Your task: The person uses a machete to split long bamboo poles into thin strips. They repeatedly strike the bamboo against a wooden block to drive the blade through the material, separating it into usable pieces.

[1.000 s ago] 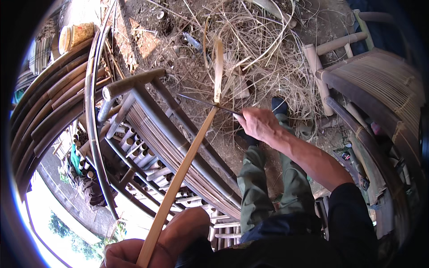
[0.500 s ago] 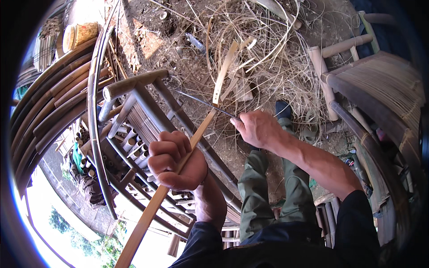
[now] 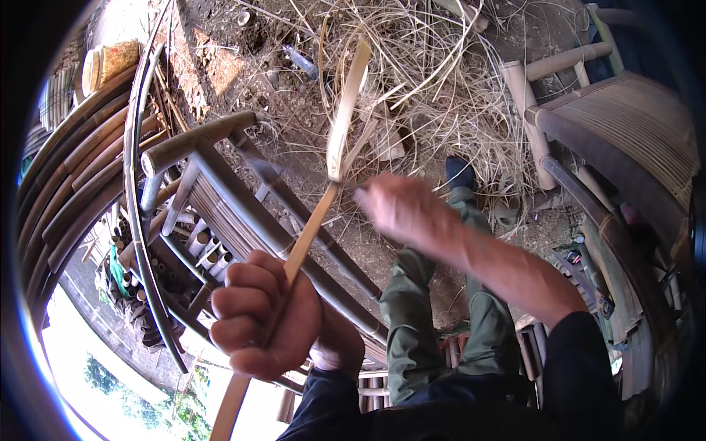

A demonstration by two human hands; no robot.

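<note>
My left hand (image 3: 268, 316) is closed around a long, pale bamboo strip (image 3: 312, 224), which slants from the lower edge up toward the ground ahead. Near its far end the strip forks at a dark joint. One lighter, broader piece (image 3: 342, 128) points away from me, and a thinner sliver (image 3: 359, 151) angles off to the right. My right hand (image 3: 412, 209), smeared by motion, is closed on a knife (image 3: 358, 188) just right of the fork. Its blade is too blurred to follow, so I cannot tell whether it touches the strip.
A bamboo frame (image 3: 243, 198) stands at the left, beside long curved bamboo poles (image 3: 81, 173). A bamboo chair (image 3: 618, 125) is on the right. Loose shavings (image 3: 434, 95) and a plastic bottle (image 3: 300, 62) lie on the dirt ahead. Cut bamboo tubes (image 3: 209, 253) are piled below the frame.
My left hand and the strip have shifted down and left in the picture. My right hand has moved left and is now blurred, as is the blade that lay across the strip.
</note>
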